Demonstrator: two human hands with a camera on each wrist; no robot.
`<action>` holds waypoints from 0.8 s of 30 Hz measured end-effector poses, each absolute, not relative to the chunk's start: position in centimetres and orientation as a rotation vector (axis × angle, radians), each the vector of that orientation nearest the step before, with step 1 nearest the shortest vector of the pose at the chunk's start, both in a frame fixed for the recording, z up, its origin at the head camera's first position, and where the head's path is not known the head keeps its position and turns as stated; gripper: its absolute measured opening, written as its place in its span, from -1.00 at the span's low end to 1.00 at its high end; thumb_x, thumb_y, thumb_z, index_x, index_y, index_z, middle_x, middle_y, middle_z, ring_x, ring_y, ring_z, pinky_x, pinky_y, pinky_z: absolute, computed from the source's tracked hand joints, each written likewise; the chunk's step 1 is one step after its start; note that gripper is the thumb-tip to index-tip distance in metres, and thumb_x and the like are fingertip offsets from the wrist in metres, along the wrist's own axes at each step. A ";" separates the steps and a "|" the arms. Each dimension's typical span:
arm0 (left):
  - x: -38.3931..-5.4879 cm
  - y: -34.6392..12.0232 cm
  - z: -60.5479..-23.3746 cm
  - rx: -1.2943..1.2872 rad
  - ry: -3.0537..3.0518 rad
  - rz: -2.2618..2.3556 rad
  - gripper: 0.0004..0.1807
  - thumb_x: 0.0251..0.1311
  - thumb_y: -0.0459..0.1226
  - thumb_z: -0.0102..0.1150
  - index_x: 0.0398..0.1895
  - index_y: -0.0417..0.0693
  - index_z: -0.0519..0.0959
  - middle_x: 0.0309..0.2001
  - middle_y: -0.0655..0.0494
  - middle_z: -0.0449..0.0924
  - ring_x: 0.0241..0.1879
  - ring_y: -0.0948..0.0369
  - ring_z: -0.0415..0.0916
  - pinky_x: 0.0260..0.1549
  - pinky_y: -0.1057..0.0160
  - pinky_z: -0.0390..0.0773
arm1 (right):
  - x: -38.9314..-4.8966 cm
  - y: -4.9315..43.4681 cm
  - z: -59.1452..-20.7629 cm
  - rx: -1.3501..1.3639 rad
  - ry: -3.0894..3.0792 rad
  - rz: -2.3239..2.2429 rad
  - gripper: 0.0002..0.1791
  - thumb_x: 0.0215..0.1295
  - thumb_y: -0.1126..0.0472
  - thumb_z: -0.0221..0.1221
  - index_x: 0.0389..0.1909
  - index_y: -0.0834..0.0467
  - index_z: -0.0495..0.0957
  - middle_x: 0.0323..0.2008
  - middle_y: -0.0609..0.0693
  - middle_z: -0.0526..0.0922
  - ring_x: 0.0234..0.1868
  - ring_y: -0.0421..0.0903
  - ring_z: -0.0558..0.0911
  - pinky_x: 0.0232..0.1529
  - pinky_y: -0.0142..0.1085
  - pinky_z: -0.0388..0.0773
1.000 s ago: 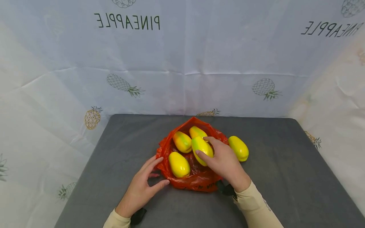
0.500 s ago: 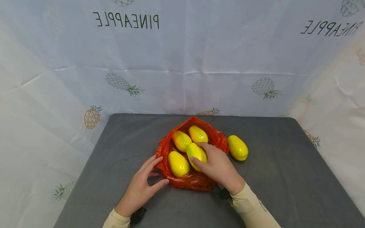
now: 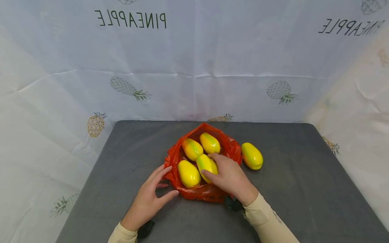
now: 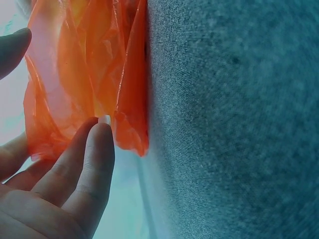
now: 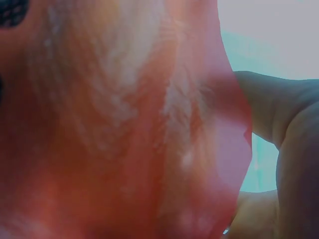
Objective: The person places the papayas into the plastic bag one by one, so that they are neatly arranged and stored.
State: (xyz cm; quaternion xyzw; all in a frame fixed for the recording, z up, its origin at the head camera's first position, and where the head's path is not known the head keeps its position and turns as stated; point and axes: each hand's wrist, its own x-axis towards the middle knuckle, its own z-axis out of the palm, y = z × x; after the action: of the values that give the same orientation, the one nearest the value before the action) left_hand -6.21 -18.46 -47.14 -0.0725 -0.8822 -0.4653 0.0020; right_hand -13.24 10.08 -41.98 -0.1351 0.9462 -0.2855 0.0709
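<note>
My left hand (image 3: 151,198) lies low, palm down, fingers (image 4: 82,164) straight & spread, thumb out to the side. My right hand (image 3: 228,177) reaches fwd, fingers curled over, wrist bent. Both forearms in cream sleeves.

head view overhead, wrist views close on bag (image 3: 203,194)

Right hand (image 3: 231,177) lowered papaya (image 3: 207,164) into bag (image 3: 203,192)

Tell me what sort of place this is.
Probably a staged recording setup, not a real kitchen or shop: a grey felt-like table is walled in by a creased pineapple-print backdrop, and the glossy yellow-green fruits in the orange plastic bag look like props.
</note>
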 end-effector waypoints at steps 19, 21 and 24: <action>-6.1 -18.4 -47.0 -0.271 -2.753 -1.433 -0.11 0.22 0.10 0.56 0.59 0.14 0.43 0.65 0.08 0.29 0.26 0.17 0.64 0.13 0.14 0.79 | -13.4 9.9 -42.7 -0.427 2.813 -0.780 -0.29 0.31 -0.18 0.47 0.34 0.12 0.59 -0.08 -0.08 0.78 -0.29 -0.22 0.62 -0.15 -0.20 0.72; -6.1 -18.4 -47.1 -0.262 -2.754 -1.431 -0.11 0.21 0.10 0.56 0.58 0.17 0.43 0.65 0.09 0.29 0.26 0.17 0.63 0.13 0.15 0.79 | -13.4 9.9 -42.8 -0.430 2.810 -0.776 -0.29 0.31 -0.18 0.47 0.34 0.13 0.59 -0.10 -0.08 0.78 -0.31 -0.22 0.61 -0.17 -0.20 0.70; -6.1 -18.4 -47.1 -0.262 -2.753 -1.426 -0.12 0.22 0.11 0.56 0.58 0.21 0.43 0.65 0.09 0.29 0.25 0.18 0.64 0.13 0.17 0.78 | -13.5 9.8 -42.9 -0.430 2.803 -0.769 -0.29 0.32 -0.18 0.47 0.33 0.14 0.59 -0.11 -0.08 0.77 -0.33 -0.22 0.60 -0.19 -0.22 0.69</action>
State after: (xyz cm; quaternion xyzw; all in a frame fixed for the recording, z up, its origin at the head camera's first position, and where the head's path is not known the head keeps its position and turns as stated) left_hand -6.09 -18.45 -47.15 -0.0842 -0.8847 -0.4583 0.0153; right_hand -13.45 9.81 -42.90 -0.1456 0.9491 -0.2604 0.1013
